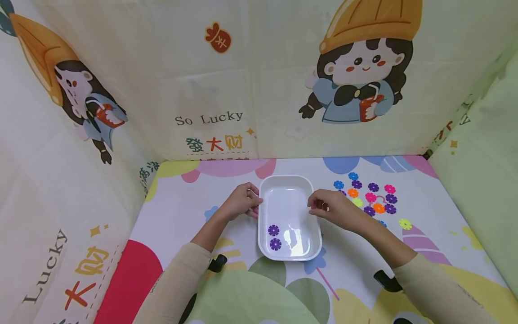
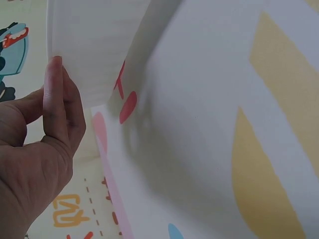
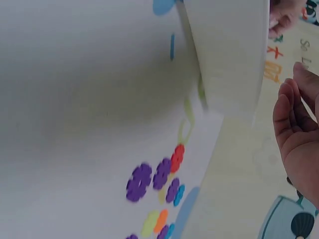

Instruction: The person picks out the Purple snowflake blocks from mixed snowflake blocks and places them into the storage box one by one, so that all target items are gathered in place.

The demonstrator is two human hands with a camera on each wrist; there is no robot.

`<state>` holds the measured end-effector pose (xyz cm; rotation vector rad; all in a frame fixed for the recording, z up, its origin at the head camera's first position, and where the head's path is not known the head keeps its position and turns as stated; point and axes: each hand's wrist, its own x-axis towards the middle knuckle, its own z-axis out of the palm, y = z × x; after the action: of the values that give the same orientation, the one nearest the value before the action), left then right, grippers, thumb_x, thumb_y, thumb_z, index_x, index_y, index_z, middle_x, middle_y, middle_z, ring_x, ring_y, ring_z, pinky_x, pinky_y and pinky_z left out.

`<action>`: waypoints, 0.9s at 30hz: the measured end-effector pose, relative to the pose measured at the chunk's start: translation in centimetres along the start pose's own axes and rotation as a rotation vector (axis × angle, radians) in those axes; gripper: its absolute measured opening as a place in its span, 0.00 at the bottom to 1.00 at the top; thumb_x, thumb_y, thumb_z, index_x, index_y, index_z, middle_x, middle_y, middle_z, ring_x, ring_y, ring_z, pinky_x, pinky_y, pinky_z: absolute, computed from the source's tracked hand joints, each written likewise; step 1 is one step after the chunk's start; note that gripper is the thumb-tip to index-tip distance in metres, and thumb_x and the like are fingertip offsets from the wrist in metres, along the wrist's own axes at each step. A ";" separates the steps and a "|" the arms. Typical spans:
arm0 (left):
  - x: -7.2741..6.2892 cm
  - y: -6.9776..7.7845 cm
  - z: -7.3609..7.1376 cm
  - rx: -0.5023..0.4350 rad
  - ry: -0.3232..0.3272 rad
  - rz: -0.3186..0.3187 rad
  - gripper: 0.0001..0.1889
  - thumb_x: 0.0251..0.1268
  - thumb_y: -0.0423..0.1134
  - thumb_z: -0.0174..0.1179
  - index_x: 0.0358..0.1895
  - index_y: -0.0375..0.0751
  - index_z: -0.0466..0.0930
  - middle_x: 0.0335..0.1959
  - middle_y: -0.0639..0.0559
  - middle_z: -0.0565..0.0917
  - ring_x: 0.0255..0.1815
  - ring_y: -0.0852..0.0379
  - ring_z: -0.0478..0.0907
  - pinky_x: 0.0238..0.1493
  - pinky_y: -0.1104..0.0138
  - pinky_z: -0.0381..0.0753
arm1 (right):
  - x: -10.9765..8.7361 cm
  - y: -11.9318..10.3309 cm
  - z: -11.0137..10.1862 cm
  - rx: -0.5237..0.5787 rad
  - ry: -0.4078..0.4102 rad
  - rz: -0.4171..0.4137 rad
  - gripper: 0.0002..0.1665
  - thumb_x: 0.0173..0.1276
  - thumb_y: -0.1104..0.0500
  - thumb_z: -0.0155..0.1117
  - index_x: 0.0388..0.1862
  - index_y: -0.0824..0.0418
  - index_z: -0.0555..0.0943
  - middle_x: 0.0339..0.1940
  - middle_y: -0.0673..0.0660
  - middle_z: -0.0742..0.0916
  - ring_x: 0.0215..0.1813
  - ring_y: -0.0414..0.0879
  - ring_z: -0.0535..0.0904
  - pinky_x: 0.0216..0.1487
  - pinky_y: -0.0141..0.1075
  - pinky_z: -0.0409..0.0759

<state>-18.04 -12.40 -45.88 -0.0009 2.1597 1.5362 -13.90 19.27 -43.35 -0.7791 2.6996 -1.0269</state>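
Observation:
A white rectangular tray is in front of the person, with two purple flower-shaped discs at its near left inside. At its left rim, the left hand pinches the edge, fingers along the outer wall in the left wrist view. Over the right rim is the right hand, fingers loosely bent. The right wrist view shows this hand's fingertips a little apart from the tray wall, with nothing visible between them. Whether the tray's base touches the table is hard to tell.
Right of the tray lie scattered flower-shaped discs in purple, pink, orange, blue and yellow, partly behind the right forearm. A colourful printed cloth covers the table. Cream printed curtains enclose the back and sides.

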 end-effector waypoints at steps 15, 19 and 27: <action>-0.2 0.2 -0.1 0.004 0.004 -0.004 0.15 0.72 0.29 0.64 0.55 0.32 0.72 0.36 0.40 0.82 0.25 0.52 0.86 0.31 0.56 0.94 | -3.1 4.8 -3.0 -0.043 0.075 0.123 0.10 0.67 0.60 0.75 0.45 0.60 0.85 0.37 0.49 0.87 0.40 0.44 0.82 0.41 0.25 0.87; -0.2 0.2 0.0 0.003 0.000 -0.004 0.15 0.72 0.29 0.63 0.56 0.31 0.71 0.36 0.40 0.82 0.25 0.53 0.85 0.30 0.57 0.94 | -4.0 6.3 -2.9 -0.067 0.064 0.162 0.10 0.66 0.61 0.75 0.44 0.60 0.85 0.37 0.49 0.87 0.41 0.44 0.81 0.42 0.25 0.86; -0.1 0.2 0.0 0.000 0.000 -0.004 0.15 0.72 0.29 0.63 0.55 0.31 0.71 0.36 0.41 0.82 0.25 0.53 0.85 0.31 0.56 0.94 | -5.5 8.1 -2.6 -0.056 0.029 0.203 0.12 0.66 0.61 0.75 0.46 0.62 0.84 0.39 0.51 0.88 0.42 0.45 0.82 0.41 0.24 0.86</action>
<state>-17.95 -12.32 -45.66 -0.0055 2.1589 1.5335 -13.37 28.73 -46.89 -0.4878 2.7721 -0.9268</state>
